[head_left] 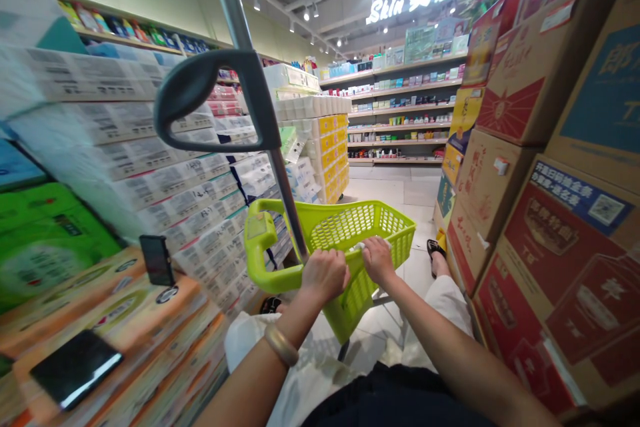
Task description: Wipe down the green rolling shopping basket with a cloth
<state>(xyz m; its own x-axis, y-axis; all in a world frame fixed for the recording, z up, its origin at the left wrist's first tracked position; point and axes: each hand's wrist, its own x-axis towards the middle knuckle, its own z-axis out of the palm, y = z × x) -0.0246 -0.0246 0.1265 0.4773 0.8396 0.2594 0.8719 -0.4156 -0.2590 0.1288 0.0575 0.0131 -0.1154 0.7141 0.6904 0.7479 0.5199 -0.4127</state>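
A lime-green rolling shopping basket (345,220) with perforated sides sits between my legs. Its grey pull handle (220,100) tops a metal pole rising from the left end. My left hand (325,275) is closed at the near rim, right beside the pole's base, and grips the basket there. My right hand (379,259) is closed over the same rim, a little further right. A small white piece (359,246) shows at its fingers; whether it is a cloth or tissue I cannot tell. The undersides of both hands are hidden.
Stacked paper packs (165,140) line the left, with a phone (75,368) lying flat and a small upright dark device (157,260) on the nearest packs. Cardboard cartons (550,267) wall the right. Tiled floor (395,180) leads to stocked shelves (405,100) behind.
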